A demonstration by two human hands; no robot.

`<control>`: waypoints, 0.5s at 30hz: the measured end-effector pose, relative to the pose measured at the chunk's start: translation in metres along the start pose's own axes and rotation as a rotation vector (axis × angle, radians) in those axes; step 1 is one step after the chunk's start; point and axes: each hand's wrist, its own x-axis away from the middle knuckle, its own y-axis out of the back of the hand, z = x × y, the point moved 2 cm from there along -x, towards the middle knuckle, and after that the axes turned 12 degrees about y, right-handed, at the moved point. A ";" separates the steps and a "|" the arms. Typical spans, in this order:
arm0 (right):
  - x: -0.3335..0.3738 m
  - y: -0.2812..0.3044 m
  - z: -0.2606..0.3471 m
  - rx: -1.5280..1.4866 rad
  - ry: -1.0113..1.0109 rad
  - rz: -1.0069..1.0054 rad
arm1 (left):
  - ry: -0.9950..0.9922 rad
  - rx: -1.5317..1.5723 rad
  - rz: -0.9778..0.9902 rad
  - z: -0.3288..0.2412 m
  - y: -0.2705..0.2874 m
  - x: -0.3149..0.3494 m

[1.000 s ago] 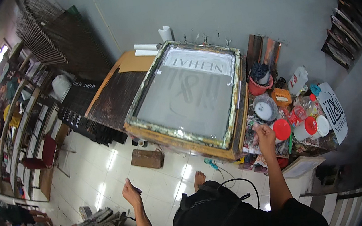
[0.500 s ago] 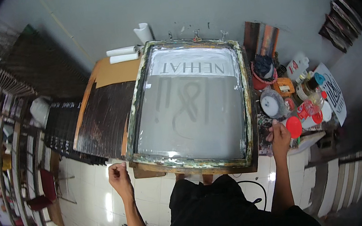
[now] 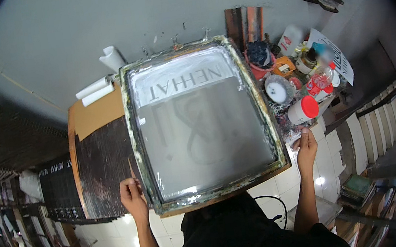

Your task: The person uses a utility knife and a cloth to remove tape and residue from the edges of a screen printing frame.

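A screen printing frame (image 3: 142,178) with a paint-smeared border lies before me, its mesh mostly grey, with a whiter band and mirrored or inverted lettering at the far end. Faint larger shapes show through the mesh. My left hand (image 3: 134,194) is beside the frame's near left edge, fingers curled together. On the other side, my right hand (image 3: 307,149) is pinched closed just below a white jar with a red lid (image 3: 309,107), apart from the frame. Whatever is between the fingers of either hand, if anything, is too small to make out.
The frame rests over a dark wooden table (image 3: 103,168) with brown board (image 3: 94,115) and white paper rolls (image 3: 95,91). At right stand a tub of white paste (image 3: 277,91), an orange container (image 3: 283,66) and several bottles. A grey wall (image 3: 98,22) rises behind.
The view has turned, so the frame appears tilted and shifted left, and the red-lidded jar sits farther from my right hand. Both hands remain closed at the frame's two sides.
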 end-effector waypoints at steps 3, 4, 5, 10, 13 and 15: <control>-0.036 -0.014 0.016 -0.035 0.062 0.005 | 0.043 -0.031 -0.001 0.009 0.009 0.008; -0.054 -0.023 0.021 -0.094 0.094 -0.009 | 0.095 -0.041 0.012 0.008 0.015 0.017; -0.077 -0.025 0.013 -0.046 0.134 0.030 | 0.149 -0.055 0.029 0.004 0.019 0.027; -0.198 -0.087 0.015 0.088 0.332 0.209 | 0.306 -0.131 -0.089 0.016 0.020 0.075; -0.276 -0.125 0.007 0.396 0.416 0.364 | 0.371 -0.090 -0.185 0.025 0.014 0.100; -0.315 -0.161 -0.010 0.512 0.410 0.467 | 0.389 -0.018 -0.227 0.028 0.009 0.116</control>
